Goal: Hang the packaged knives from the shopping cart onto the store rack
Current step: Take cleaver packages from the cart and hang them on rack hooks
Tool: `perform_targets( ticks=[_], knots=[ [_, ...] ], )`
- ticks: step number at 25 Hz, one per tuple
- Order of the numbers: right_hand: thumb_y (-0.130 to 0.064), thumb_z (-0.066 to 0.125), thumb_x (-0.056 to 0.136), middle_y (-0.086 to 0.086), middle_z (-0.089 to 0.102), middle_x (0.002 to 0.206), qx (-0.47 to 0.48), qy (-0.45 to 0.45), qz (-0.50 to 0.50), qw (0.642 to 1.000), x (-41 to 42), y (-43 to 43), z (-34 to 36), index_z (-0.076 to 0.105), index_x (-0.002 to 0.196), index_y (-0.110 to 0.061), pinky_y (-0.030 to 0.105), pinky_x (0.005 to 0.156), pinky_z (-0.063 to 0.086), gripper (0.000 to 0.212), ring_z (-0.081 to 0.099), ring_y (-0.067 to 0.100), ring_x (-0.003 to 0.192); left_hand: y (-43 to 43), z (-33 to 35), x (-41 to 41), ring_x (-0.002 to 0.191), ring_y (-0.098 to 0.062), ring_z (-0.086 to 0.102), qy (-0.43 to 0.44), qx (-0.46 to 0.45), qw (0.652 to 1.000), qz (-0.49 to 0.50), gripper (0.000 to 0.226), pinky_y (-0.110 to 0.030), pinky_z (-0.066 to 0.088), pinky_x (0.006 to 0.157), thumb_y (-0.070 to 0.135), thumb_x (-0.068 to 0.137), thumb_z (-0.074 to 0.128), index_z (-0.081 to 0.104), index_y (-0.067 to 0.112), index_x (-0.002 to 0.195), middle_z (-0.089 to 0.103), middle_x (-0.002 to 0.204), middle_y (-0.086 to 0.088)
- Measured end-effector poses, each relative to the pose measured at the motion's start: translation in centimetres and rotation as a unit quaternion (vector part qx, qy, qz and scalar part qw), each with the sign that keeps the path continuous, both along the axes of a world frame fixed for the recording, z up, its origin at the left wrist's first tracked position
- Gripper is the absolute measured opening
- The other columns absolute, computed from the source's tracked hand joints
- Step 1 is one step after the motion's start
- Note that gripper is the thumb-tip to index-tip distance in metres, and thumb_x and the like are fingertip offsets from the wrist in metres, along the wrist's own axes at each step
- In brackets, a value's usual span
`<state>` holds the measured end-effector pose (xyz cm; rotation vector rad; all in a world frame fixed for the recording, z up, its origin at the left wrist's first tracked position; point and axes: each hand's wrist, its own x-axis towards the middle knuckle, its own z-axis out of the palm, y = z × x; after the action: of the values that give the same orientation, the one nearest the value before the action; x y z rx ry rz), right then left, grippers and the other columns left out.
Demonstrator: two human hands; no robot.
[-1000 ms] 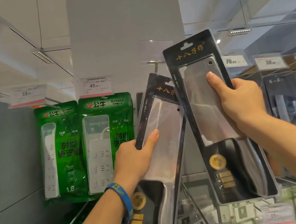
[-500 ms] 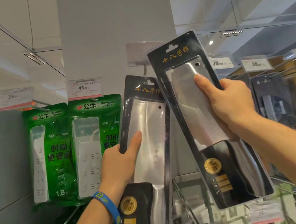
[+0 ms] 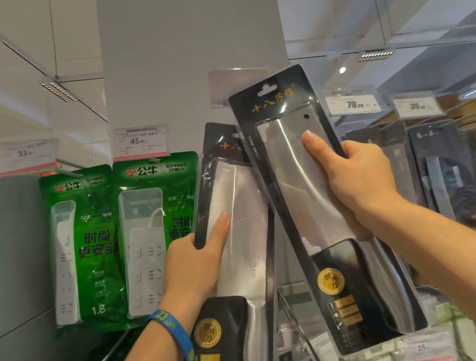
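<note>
Green power-strip packs [image 3: 86,246] hung far left. The left hand [image 3: 190,264] gripped the left packaged knife [image 3: 239,198] by its edge, thumb flat on the blister. It sat low and tilted, probably waiting its turn. The right hand [image 3: 363,180] clamped the right packaged knife [image 3: 288,154] higher, hang hole [image 3: 268,87] up near a blank label holder [image 3: 235,85], apparently seeking a peg. Behind stood a grey pillar [image 3: 192,48], with stocked rack pegs [image 3: 468,118] on the right.

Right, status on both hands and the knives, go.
Left hand grips rear knife pack. Right hand grips front knife pack, higher, not hooked. Front pack overlaps rear pack's top corner.
</note>
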<state>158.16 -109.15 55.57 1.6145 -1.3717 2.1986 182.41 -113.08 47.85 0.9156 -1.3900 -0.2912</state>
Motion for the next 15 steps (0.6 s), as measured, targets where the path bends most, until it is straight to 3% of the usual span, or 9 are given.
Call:
perform_targets(
  ticks=[4,6,9,12,15],
  knots=[
    [-0.086,0.058,0.077,-0.012,0.061,0.052,0.002,0.001,-0.011,1.0,-0.1,0.1,-0.7,0.056,0.056,-0.023,0.033,0.052,0.039,0.067,0.056,0.006,0.052,-0.3,-0.3,0.1,0.065,-0.015,0.071,0.02,0.024,1.0,-0.003,0.078,-0.038,0.06,0.067,0.088,0.065,0.058,0.075,0.012,0.074,0.074,0.069,0.001],
    [-0.086,0.059,0.077,-0.009,0.057,0.049,0.004,0.002,-0.012,1.0,-0.2,0.3,-0.9,0.05,0.054,-0.024,0.034,0.052,0.039,0.067,0.053,0.005,0.048,-0.2,-0.5,0.3,0.062,-0.011,0.07,0.041,0.033,0.999,-0.007,0.073,-0.037,0.058,0.066,0.085,0.064,0.057,0.076,0.015,0.072,0.074,0.068,0.004],
    [-0.085,0.059,0.077,-0.004,0.06,0.054,0.009,0.005,-0.009,1.0,-0.4,0.6,-0.9,0.056,0.059,-0.022,0.033,0.053,0.043,0.066,0.057,0.014,0.056,-0.1,-0.5,0.4,0.062,-0.006,0.07,0.051,0.036,0.998,-0.032,0.065,-0.028,0.054,0.06,0.087,0.062,0.058,0.077,0.027,0.072,0.074,0.068,0.01],
    [-0.082,0.059,0.08,-0.005,0.066,0.061,0.017,0.014,0.005,1.0,-0.5,0.8,-0.6,0.064,0.066,-0.022,0.032,0.053,0.046,0.062,0.065,0.015,0.064,-0.8,-0.5,1.2,0.061,-0.01,0.071,0.098,0.058,0.993,-0.028,0.074,-0.032,0.054,0.061,0.091,0.052,0.062,0.077,0.021,0.072,0.075,0.069,0.009],
    [-0.082,0.058,0.08,0.003,0.07,0.073,0.026,0.022,0.0,0.999,-0.5,0.7,-0.3,0.067,0.075,-0.015,0.041,0.06,0.056,0.068,0.068,0.021,0.071,-1.0,-0.6,1.6,0.065,-0.013,0.072,0.109,0.045,0.993,-0.017,0.074,-0.034,0.056,0.063,0.092,0.049,0.062,0.078,0.024,0.072,0.075,0.069,0.01]
  ],
)
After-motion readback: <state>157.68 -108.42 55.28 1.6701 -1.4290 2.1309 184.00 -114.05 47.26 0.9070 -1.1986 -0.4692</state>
